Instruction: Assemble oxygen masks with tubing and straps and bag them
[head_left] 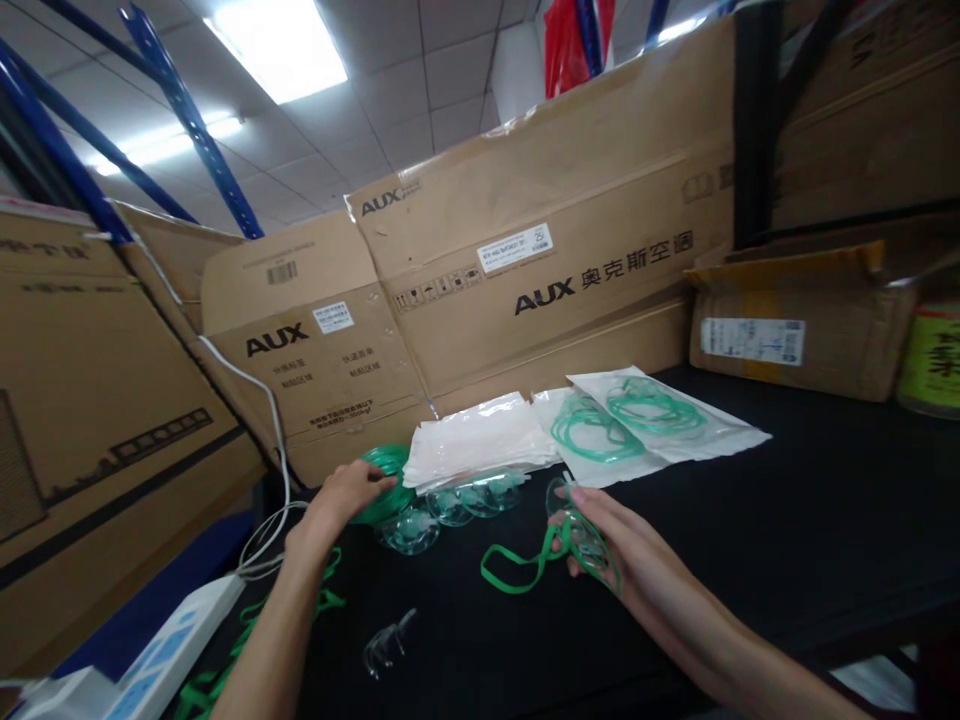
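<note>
My right hand (600, 530) is closed around a clear oxygen mask (589, 540), and a green elastic strap (517, 580) hangs from it in a loop. At the coil of green tubing (386, 462), my left hand (349, 500) has its fingers pressed together on the near edge. Several clear masks (469, 500) lie in a row just right of that hand. Behind them is a stack of white pouches (476, 440). Two packed pouches (664, 410) with green tubing inside lie to the right.
Small clear plastic pieces (388, 640) lie on the black table (465, 660). Green straps (247, 630) and a white power strip (172, 650) are at the left. Cardboard panels (555, 240) wall the back, with an open carton (795, 330) at the right.
</note>
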